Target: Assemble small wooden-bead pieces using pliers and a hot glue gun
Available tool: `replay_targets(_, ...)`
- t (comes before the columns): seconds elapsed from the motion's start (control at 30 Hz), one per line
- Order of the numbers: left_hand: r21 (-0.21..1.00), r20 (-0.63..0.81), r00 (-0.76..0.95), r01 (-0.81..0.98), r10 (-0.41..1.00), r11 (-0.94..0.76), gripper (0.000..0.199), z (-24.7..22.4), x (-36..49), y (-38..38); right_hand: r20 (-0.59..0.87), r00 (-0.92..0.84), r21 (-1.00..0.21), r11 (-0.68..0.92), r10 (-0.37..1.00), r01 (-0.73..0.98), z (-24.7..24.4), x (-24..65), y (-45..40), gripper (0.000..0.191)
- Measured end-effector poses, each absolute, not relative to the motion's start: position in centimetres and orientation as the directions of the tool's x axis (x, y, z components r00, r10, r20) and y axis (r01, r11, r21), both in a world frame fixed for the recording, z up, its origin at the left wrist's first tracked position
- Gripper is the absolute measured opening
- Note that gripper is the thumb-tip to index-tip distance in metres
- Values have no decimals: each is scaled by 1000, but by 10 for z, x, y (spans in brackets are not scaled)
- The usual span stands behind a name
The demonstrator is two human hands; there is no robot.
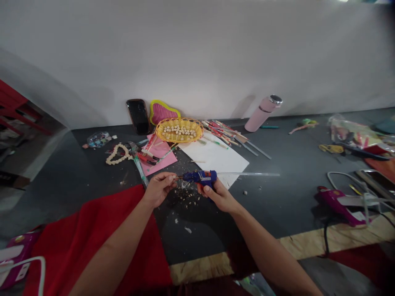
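Note:
My right hand (219, 194) is wrapped round the handle of a blue glue gun (199, 177). A long clear glue stick (256, 174) runs out of its back end to the right. The nozzle points left, at the fingertips of my left hand (159, 188). Those fingers are pinched on something small and pale, too tiny to make out. Under the gun, small pale crumbs (188, 201) are scattered on the dark table (216, 230). Behind it lie a white sheet of paper (212, 154) and a pink sheet (162, 161).
A yellow basket (162, 137) holds pale beads. Near it are a phone (138, 116), a pink bottle (262, 114), a bundle of thin sticks (224, 133) and a beaded heart (119, 154). Red cloth (120, 213) covers the front left; a purple power strip (341, 205) lies right.

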State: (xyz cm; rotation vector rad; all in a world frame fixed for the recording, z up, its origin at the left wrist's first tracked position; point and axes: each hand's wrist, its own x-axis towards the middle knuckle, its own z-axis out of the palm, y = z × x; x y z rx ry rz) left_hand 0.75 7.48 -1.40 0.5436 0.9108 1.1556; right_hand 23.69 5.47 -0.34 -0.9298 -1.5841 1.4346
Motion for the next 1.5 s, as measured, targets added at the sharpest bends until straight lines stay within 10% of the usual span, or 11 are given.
replay_targets(0.37, 763, -301, 81, -578, 950, 290, 18, -14, 9, 75, 26, -382, -981, -50, 924, -187, -3, 240, 58, 32)
replay_targets(0.7, 762, -251, 52, -605, 966, 231, 15, -11, 9, 76, -120, 135, -942, -70, 984, -327, -9, 290, 89, 24)
replay_targets(1.0, 718, -195, 73, -668, 978, 194, 12, -17, 4, 79, -63, 129, -969, -91, 990, 229, -9, 310, 96, 30)
replay_targets(1.17, 719, -179, 95, -667, 979, 197, 10, -19, 5, 79, 62, 263, -569, -182, 963, 802, -13, 316, 100, 33)
replay_targets(1.3, 719, -173, 108, -666, 979, 200, 12, -19, 5, 79, 102, 236, -360, -186, 966, 914, -12, 319, 99, 33)
replay_targets(1.5, 692, -164, 69, -703, 984, 164, 10, -17, 1, 82, 362, 32, -381, 116, 932, 917, 31, 284, 79, 20)
